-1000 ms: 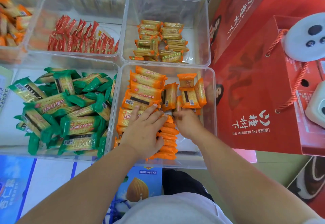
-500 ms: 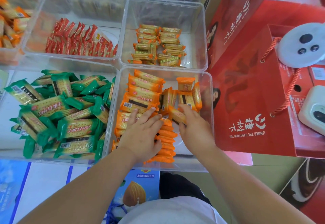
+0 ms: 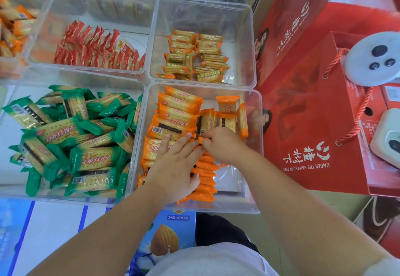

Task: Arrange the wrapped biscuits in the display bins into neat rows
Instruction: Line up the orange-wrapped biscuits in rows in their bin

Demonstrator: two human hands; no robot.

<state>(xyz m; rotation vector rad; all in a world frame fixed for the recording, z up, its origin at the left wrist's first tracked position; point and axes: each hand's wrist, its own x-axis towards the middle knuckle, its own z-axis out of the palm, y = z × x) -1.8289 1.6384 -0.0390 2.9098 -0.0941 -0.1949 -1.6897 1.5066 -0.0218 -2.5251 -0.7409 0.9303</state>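
Observation:
Orange-wrapped biscuits [image 3: 179, 111] fill the left half of a clear plastic bin [image 3: 252, 208] at the near middle. Some lie flat in a stack at the back, several stand on edge in a row [image 3: 205, 180] toward the front. My left hand [image 3: 175, 167] lies flat, fingers spread, pressing on that row and the flat packs. My right hand [image 3: 220, 143] pinches the end of one orange pack beside a loose cluster of packs [image 3: 227, 120] at the bin's back right.
Green-wrapped biscuits [image 3: 71, 139] lie jumbled in the bin to the left. Behind are bins of red packs [image 3: 95, 48] and small gold-orange packs [image 3: 194, 57]. Red gift bags [image 3: 313, 111] stand against the right side. Drink cartons [image 3: 166, 232] sit below.
My right hand moved left from the loose cluster to the top of the upright row, carrying an orange pack. My left hand stayed pressed on the row.

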